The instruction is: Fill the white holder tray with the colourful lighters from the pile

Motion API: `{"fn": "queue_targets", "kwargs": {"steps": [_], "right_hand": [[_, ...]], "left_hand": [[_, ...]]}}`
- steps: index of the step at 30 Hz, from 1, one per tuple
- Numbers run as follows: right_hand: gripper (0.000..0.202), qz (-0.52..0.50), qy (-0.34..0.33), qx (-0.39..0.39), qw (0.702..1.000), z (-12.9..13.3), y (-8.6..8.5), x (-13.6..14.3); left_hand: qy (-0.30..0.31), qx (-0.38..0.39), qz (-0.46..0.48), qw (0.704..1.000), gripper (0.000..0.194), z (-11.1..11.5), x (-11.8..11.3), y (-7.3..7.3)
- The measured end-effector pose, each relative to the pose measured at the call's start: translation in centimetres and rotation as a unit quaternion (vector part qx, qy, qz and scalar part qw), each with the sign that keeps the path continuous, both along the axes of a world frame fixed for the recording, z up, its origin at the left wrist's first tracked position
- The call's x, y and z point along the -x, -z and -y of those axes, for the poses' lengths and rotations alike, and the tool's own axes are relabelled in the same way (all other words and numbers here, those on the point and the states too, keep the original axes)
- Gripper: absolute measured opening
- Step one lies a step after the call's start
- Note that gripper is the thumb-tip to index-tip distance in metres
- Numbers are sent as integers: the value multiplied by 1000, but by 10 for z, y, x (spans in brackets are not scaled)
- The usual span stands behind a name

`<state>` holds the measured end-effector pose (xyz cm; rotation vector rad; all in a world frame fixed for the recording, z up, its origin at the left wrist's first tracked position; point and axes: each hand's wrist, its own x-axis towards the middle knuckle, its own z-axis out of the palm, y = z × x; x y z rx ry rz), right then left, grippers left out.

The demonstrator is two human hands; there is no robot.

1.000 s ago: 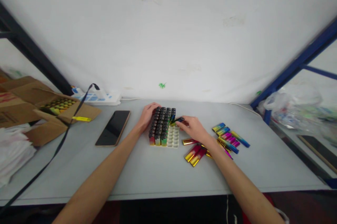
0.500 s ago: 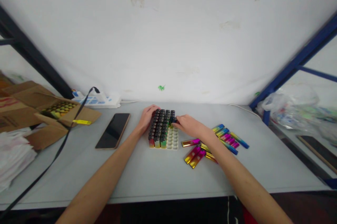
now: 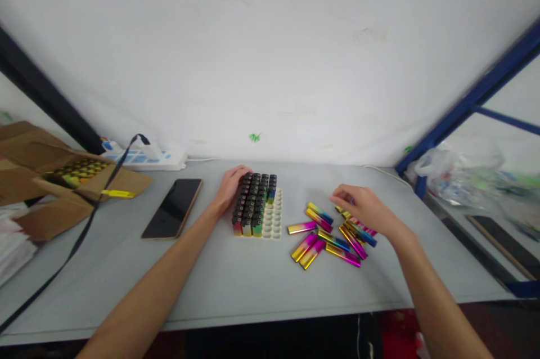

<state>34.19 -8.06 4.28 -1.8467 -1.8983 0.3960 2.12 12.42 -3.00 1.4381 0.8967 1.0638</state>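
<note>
1. Fingers (image 3: 241, 170) of the left hand (image 3: 228, 188) lie bent along the far left side of the lighter block. The contact is partly hidden from me, so I cannot tell whether they grasp it or only rest there.
2. Well apart to the right, the right hand (image 3: 367, 207) is palm down with its fingers curled at the back of the loose pile. From my end I cannot tell whether it is holding anything.
3. Between the hands I have black-topped lighters (image 3: 248, 201), upright in rows in a pale tray (image 3: 276, 214). Three rows run full from back to front; a fourth is filled only at the back. Bare cups show along the tray's right side.
4. Right of the tray, shiny pieces (image 3: 304, 246) in yellow, pink and blue lie at scattered angles, some overlapping, some partly under the right hand.
5. All this sits on a grey table (image 3: 228, 286). Left of the left hand I see a phone (image 3: 172, 209), and behind it a white power strip (image 3: 156, 161).
6. Farther left stands an open cardboard box (image 3: 131, 182), with a black strap (image 3: 78, 246) crossing in front, a yellow tag (image 3: 118, 194) on it.
7. Far right, clear plastic bags (image 3: 459, 179) are bunched near a blue post (image 3: 485, 88).
</note>
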Motion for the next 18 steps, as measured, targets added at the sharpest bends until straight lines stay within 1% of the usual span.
{"fn": "queue_targets", "kwargs": {"steps": [2,4,7,9,11,13,15,18], "right_hand": [[33,8,49,-6,999,18,7,-26],[32,19,84,-26,996,32,18,-45],[32,39,116,-44,992,49,34,-66],[32,51,141,-46,988,55,42,-76],[33,59,161,-39,984,58,47,-84],[33,61,167,-22,984,56,52,-88],[35,63,173,-7,983,50,58,-88],[42,77,198,4,977,39,66,-83]], "left_hand": [[-1,0,2,1000,29,0,0,0],[-1,0,4,1000,28,0,0,-1],[1,4,7,1000,29,-1,0,-1],[1,8,9,1000,30,-2,0,-1],[1,10,12,1000,30,-2,0,-1],[0,12,14,1000,30,-1,0,-2],[-1,12,15,1000,31,-1,0,-3],[-2,10,13,1000,30,1,0,-3]]}}
